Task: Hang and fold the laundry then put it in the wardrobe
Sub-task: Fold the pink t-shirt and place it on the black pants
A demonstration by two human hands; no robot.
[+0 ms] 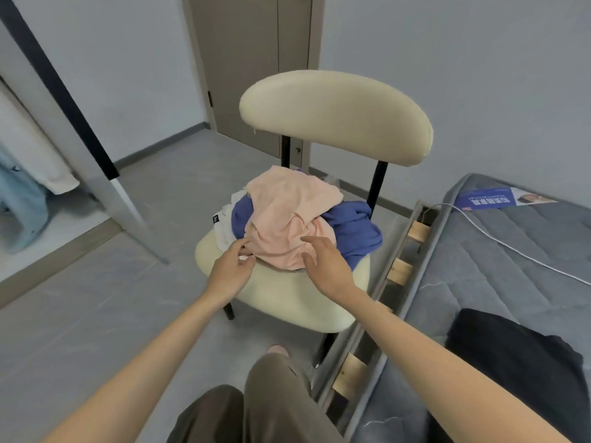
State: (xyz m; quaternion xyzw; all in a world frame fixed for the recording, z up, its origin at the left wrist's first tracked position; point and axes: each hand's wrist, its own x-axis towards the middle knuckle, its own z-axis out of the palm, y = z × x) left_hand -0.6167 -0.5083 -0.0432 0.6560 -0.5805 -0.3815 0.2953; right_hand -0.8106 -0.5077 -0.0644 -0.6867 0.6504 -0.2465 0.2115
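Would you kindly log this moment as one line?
left hand pinches pink garment | right hand open over it | pile on chair

Both bare arms reach forward. Left hand (232,270) is pinching the pink garment (289,215) at its near-left edge, right hand (323,263) hovers over its near edge, fingers loosely spread.

one chair (335,116) is counted. on it three garments are made out: one pink garment (287,219), one blue garment (355,231) and one white garment (224,228). two hands are seen: one left hand (230,270) and one right hand (326,263). one mattress (499,282) is counted, with one dark garment (518,356), one white cable (489,236) and one printed label (508,198). three wooden slats (399,270) are shown. one door (249,68) is seen. two hanging garments are counted: one light blue garment (22,199), one pale garment (41,148).
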